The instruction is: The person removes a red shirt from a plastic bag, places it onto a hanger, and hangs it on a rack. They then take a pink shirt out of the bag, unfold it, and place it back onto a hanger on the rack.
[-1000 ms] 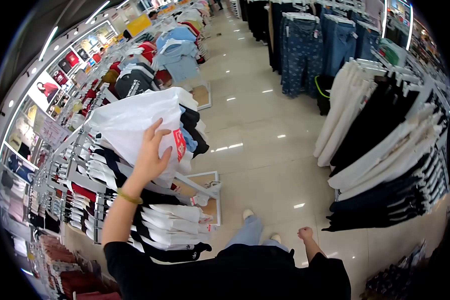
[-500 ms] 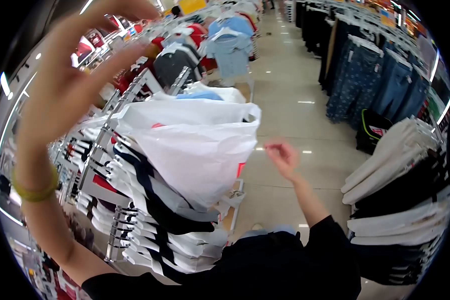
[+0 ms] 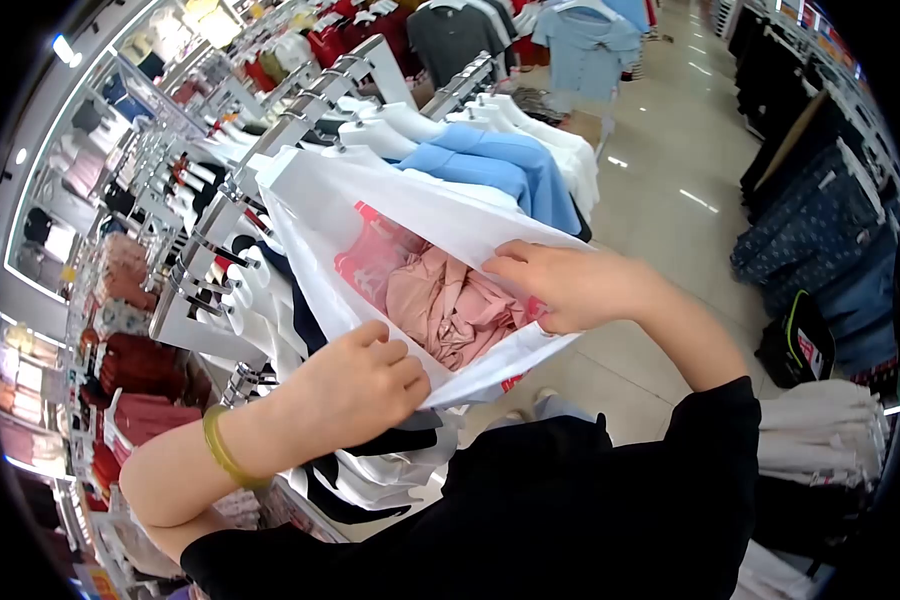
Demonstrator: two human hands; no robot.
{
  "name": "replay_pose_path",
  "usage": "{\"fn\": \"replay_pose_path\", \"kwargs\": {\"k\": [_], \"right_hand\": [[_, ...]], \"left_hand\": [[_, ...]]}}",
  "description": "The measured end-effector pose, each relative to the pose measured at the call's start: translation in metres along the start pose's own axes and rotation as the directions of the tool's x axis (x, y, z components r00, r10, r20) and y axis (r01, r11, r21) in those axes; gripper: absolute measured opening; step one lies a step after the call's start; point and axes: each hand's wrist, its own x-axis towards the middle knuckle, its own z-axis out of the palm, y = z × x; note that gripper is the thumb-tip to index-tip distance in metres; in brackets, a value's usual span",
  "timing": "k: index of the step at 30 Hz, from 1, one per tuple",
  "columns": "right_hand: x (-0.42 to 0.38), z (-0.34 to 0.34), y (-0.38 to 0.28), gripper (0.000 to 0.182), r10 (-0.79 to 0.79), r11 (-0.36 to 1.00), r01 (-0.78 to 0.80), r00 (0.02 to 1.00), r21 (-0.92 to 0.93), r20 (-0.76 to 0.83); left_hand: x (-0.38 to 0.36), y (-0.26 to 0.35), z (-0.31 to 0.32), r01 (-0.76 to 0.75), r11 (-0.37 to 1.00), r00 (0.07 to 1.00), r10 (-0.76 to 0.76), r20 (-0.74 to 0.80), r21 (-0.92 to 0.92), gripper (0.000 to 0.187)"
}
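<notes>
A white plastic bag hangs by its far left corner at the clothes rack, its mouth pulled wide. Inside lies crumpled pink clothing, with red print showing on the bag's wall. My left hand, a yellow bangle on its wrist, is closed on the bag's near edge. My right hand grips the bag's right side, fingers bent over the rim toward the pink cloth. Its thumb is partly hidden.
White and blue shirts hang on the metal rack beside and behind the bag. Jeans hang along the right, with a black bag with green trim near them. Between runs a tiled aisle.
My left hand has come down from the upper left onto the bag's near edge. My right hand has moved onto its right side. The bag's mouth has opened, showing pink cloth.
</notes>
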Motion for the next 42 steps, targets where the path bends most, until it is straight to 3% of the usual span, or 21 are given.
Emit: {"fn": "replay_pose_path", "kwargs": {"k": [2,4,5,7,8,10,14,16,19,22,24,25,28,31,33,35,37,38,40,41,42], "right_hand": [[0.007,-0.008,-0.001,0.043,0.017,1.0,-0.017,1.0,0.019,0.026],[0.018,-0.018,-0.007,0.055,0.045,0.989,-0.007,0.966,-0.148,0.256],[0.025,-0.018,-0.007,0.055,0.032,0.99,0.006,0.963,-0.14,0.267],[0.037,-0.018,-0.007,0.054,-0.148,0.989,0.134,0.954,0.071,0.26],[0.041,-0.012,-0.004,0.054,-0.155,0.987,0.14,0.951,0.075,0.267],[0.054,0.009,0.008,0.051,-0.289,0.957,0.289,0.955,0.005,0.061],[0.092,0.04,0.022,0.047,-0.377,0.916,0.344,0.913,-0.206,-0.154],[0.11,0.047,0.02,0.048,-0.182,0.964,0.201,0.976,-0.175,0.12],[0.122,0.053,0.022,0.048,-0.16,0.958,0.203,0.964,-0.201,0.213],[0.116,0.052,0.023,0.037,-0.314,0.926,0.302,0.949,-0.226,-0.018],[0.109,0.041,0.016,0.028,-0.452,0.886,0.388,0.843,-0.253,-0.291],[0.107,0.035,0.014,0.028,-0.449,0.886,0.381,0.845,-0.263,-0.29],[0.099,-0.003,0.001,0.023,-0.487,0.873,0.393,0.684,-0.288,-0.542],[0.09,-0.043,-0.01,0.016,-0.504,0.863,0.378,0.588,-0.336,-0.633],[0.091,-0.068,-0.02,0.014,-0.474,0.864,0.396,0.435,-0.31,-0.766],[0.095,-0.105,-0.032,0.013,-0.56,0.792,0.414,0.201,-0.448,-0.804],[0.094,-0.14,-0.052,0.007,-0.563,0.787,0.334,0.048,-0.518,-0.825],[0.09,-0.157,-0.065,0.007,-0.566,0.785,0.335,0.045,-0.522,-0.823],[0.08,-0.189,-0.094,0.016,-0.434,0.785,0.525,0.089,-0.328,-0.897],[0.07,-0.199,-0.113,0.016,-0.435,0.784,0.525,0.085,-0.331,-0.896],[0.06,-0.206,-0.131,0.017,-0.332,0.838,0.502,0.162,-0.212,-0.929]], "left_hand": [[0.001,0.003,0.001,0.033,0.998,0.999,-0.031,-0.04,0.048,0.005],[0.006,0.003,-0.002,0.055,0.998,0.997,-0.054,-0.058,0.014,0.005],[0.008,0.003,-0.003,0.059,0.998,0.995,-0.059,-0.086,-0.004,0.005],[0.011,0.004,-0.003,0.073,0.997,0.993,-0.074,-0.088,-0.012,0.005],[0.013,0.005,-0.003,0.077,0.997,0.992,-0.077,-0.099,-0.007,0.005],[0.018,0.005,-0.003,0.091,0.996,0.989,-0.092,-0.118,-0.014,0.005],[0.024,0.004,-0.001,0.101,0.995,0.987,-0.101,-0.128,-0.003,0.006],[0.027,0.004,-0.004,0.1,0.995,0.988,-0.098,-0.122,0.012,0.006],[0.028,0.005,-0.005,0.098,0.995,0.991,-0.094,-0.097,0.035,0.006],[0.024,0.006,0.001,0.104,0.994,0.989,-0.101,-0.112,0.026,0.006],[0.02,0.008,0.01,0.114,0.993,0.989,-0.111,-0.101,0.024,0.008],[0.019,0.009,0.013,0.109,0.994,0.988,-0.105,-0.11,0.029,0.008],[0.018,0.01,0.015,0.124,0.989,0.989,-0.116,-0.094,0.075,0.011],[0.019,0.013,0.012,0.126,0.986,0.989,-0.116,-0.094,0.11,0.016],[0.018,0.016,0.009,0.165,0.979,0.986,-0.163,-0.033,0.118,0.03],[0.014,0.017,0.008,0.185,0.982,0.981,-0.182,-0.064,0.044,0.034],[0.013,0.017,0.004,0.201,0.979,0.975,-0.204,-0.093,-0.032,0.037],[0.012,0.017,-0.002,0.24,0.962,0.964,-0.252,-0.089,-0.129,0.043],[0.013,0.014,-0.012,0.312,0.881,0.933,-0.354,-0.058,-0.357,0.056],[0.016,0.011,-0.019,0.313,0.882,0.933,-0.355,-0.059,-0.353,0.056],[0.019,0.008,-0.027,0.382,0.802,0.892,-0.45,-0.046,-0.459,0.06]]}}
